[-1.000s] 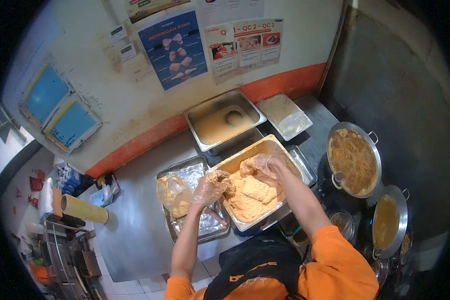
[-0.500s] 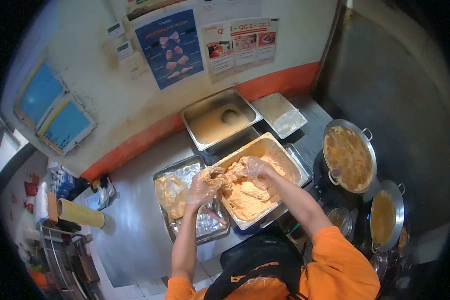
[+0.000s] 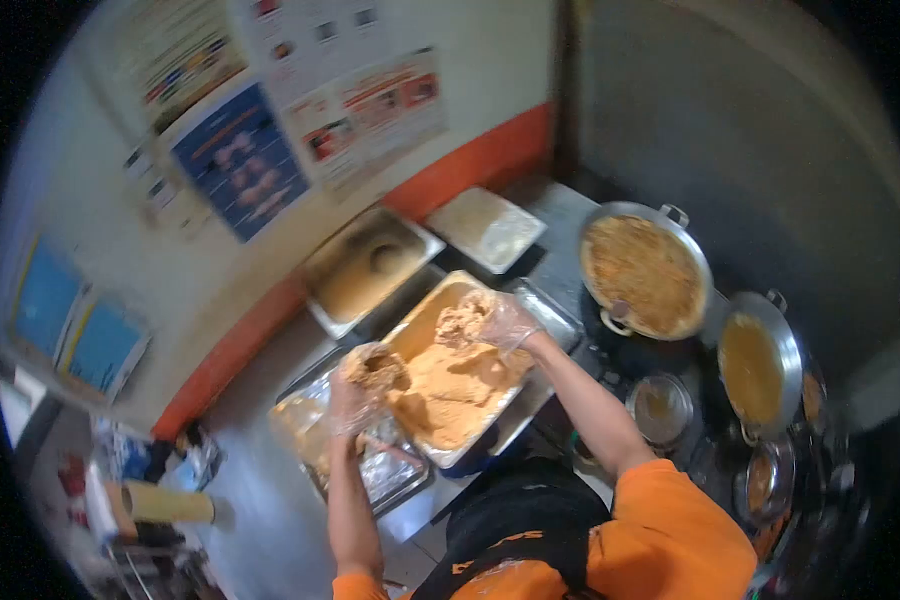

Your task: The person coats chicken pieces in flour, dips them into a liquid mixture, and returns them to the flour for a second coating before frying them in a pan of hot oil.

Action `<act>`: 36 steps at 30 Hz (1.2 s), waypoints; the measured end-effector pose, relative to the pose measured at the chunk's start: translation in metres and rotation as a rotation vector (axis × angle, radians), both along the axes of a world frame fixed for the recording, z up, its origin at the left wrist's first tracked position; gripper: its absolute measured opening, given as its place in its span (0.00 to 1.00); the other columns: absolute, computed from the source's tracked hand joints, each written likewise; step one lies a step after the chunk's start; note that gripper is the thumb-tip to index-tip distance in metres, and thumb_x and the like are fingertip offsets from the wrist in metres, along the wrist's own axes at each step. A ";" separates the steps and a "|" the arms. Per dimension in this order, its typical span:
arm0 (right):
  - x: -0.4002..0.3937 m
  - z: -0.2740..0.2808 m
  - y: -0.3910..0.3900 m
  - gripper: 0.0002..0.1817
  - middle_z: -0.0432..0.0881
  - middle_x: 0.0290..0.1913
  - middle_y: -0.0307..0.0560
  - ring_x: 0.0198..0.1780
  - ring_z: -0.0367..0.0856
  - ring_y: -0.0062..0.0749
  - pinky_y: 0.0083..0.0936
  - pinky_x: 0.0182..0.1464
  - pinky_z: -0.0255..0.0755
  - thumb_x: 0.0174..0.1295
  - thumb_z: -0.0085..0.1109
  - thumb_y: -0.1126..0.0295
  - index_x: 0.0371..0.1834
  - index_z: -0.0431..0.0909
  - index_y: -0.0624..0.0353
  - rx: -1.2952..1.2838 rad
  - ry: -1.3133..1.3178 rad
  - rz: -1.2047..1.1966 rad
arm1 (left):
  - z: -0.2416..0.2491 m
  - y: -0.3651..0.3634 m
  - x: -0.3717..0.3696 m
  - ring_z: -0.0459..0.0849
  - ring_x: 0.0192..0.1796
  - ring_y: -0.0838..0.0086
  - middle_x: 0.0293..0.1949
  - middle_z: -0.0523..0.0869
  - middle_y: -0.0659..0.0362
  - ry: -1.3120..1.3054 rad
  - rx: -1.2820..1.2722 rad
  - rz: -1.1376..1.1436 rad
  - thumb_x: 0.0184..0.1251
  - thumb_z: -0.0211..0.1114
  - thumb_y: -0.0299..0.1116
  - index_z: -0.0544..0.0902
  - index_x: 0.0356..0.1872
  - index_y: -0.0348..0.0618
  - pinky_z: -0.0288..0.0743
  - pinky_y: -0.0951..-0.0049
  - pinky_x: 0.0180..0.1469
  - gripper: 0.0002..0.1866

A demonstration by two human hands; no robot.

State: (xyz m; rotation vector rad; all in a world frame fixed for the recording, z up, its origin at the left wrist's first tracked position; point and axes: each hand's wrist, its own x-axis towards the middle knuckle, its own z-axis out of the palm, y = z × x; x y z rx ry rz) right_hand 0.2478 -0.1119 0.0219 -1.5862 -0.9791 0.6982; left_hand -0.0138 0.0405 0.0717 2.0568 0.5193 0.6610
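1. Steel counter (image 3: 260, 490) runs along the wall and carries every pan; the person stands at its near edge, so all of it lies within arm's reach.
2. Two round pots (image 3: 645, 268) of brown and yellow liquid sit to the right, well apart from the flour work; contents are blurred.
3. Flour tray (image 3: 450, 372), a deep steel pan, sits directly in front of the body, filled with pale orange breading; the deep walls appear to keep the loose coating contained.
4. Foil-lined tray (image 3: 385, 470) lies just beside the flour tray on the left, close enough for a short transfer.
5. Batter pan (image 3: 365, 268) stands behind, near the wall.
6. Right hand (image 3: 495, 320), gloved, is raised over the far end of the flour tray; fingers curled round a floured chicken piece (image 3: 457, 322).
7. Left hand (image 3: 355, 395), gloved, is at the tray's left rim; fingers closed on a second coated piece (image 3: 375, 368), held above the breading.
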 end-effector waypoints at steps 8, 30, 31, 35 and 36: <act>0.090 0.026 -0.239 0.19 0.87 0.41 0.44 0.43 0.82 0.27 0.28 0.50 0.77 0.49 0.71 0.69 0.47 0.82 0.58 -0.053 -0.237 -0.401 | 0.014 -0.084 0.103 0.85 0.43 0.74 0.41 0.86 0.57 -0.092 -0.202 -0.359 0.56 0.65 0.20 0.80 0.52 0.36 0.79 0.74 0.46 0.19; 0.231 -0.078 -0.742 0.14 0.86 0.41 0.61 0.42 0.86 0.48 0.38 0.46 0.77 0.54 0.61 0.71 0.43 0.84 0.62 -0.587 -0.241 -1.502 | -0.113 -0.618 0.521 0.86 0.44 0.56 0.39 0.85 0.46 0.101 0.223 -1.065 0.60 0.67 0.38 0.80 0.34 0.41 0.78 0.60 0.48 0.10; 0.227 -0.070 -0.735 0.14 0.86 0.42 0.61 0.42 0.86 0.46 0.36 0.46 0.78 0.55 0.60 0.71 0.44 0.84 0.62 -0.513 -0.244 -1.546 | -0.119 -0.629 0.521 0.85 0.42 0.52 0.37 0.84 0.46 0.078 0.214 -1.029 0.61 0.63 0.36 0.80 0.35 0.43 0.78 0.58 0.46 0.08; 0.169 0.036 -0.669 0.15 0.85 0.49 0.55 0.48 0.85 0.39 0.29 0.53 0.77 0.60 0.59 0.71 0.49 0.83 0.61 -0.361 -0.435 -1.538 | -0.195 -0.656 0.537 0.84 0.42 0.47 0.36 0.84 0.47 -0.192 0.234 -0.939 0.61 0.60 0.35 0.81 0.37 0.44 0.78 0.54 0.45 0.08; 0.164 0.047 -0.665 0.15 0.86 0.49 0.52 0.49 0.84 0.40 0.31 0.57 0.75 0.62 0.59 0.70 0.51 0.83 0.61 -0.467 -0.649 -1.435 | -0.200 -0.656 0.535 0.84 0.43 0.48 0.37 0.85 0.47 -0.235 0.228 -0.906 0.61 0.59 0.34 0.81 0.37 0.43 0.79 0.53 0.46 0.08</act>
